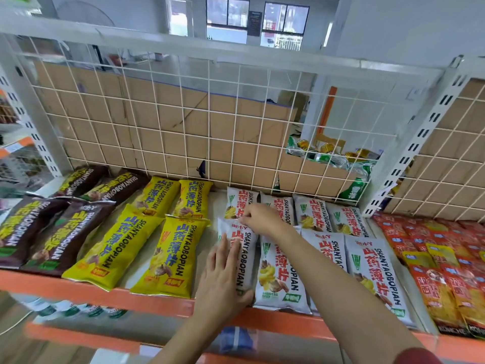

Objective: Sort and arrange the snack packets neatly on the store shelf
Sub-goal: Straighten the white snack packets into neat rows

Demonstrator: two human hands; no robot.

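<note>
Snack packets lie in rows on the shelf (78,287) with an orange front edge. Brown packets (60,232) are at the left, yellow packets (168,253) beside them, white packets (372,269) in the middle. My left hand (223,274) lies flat, fingers straight, on the front-left white packet (248,248), with its thumb at the packet's lower end. My right hand (258,218) pinches the top edge of that same packet, just below a white packet in the back row (237,199).
Red and orange snack packets (441,264) fill the shelf's right end. A white wire grid (183,122) backed with cardboard closes the rear. Behind it at the right sit drink cans (330,153). White slotted uprights (420,143) frame the bay.
</note>
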